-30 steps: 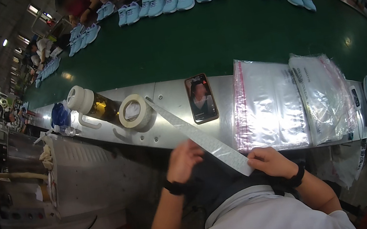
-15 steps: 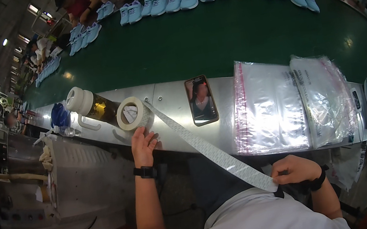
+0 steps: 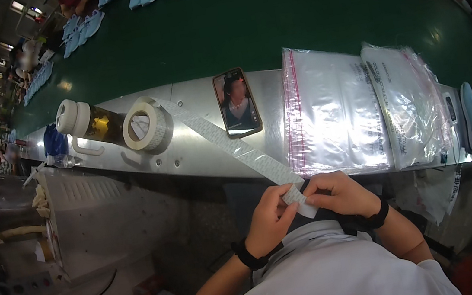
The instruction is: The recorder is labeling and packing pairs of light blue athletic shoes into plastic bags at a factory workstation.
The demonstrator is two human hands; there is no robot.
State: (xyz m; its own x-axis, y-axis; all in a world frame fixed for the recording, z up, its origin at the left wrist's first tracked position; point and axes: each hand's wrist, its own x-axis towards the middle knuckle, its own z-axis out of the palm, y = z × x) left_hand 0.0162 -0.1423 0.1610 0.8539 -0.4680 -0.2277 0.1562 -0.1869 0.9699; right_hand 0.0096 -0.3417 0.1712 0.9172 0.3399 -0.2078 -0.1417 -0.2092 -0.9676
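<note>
Half a second ago the left hand (image 3: 269, 223) was up at the tape roll (image 3: 145, 123); now it is back down, pinched beside the right hand (image 3: 337, 193) on the free end of one label strip (image 3: 229, 145), so work appears to centre on that end. Counts beyond the hands: two stacks of clear bags (image 3: 331, 112), one phone (image 3: 236, 102), one roll, one bottle (image 3: 85, 121).

The left hand (image 3: 270, 222) left the roll (image 3: 146, 123), rejoining the strip's end (image 3: 298, 195).
</note>
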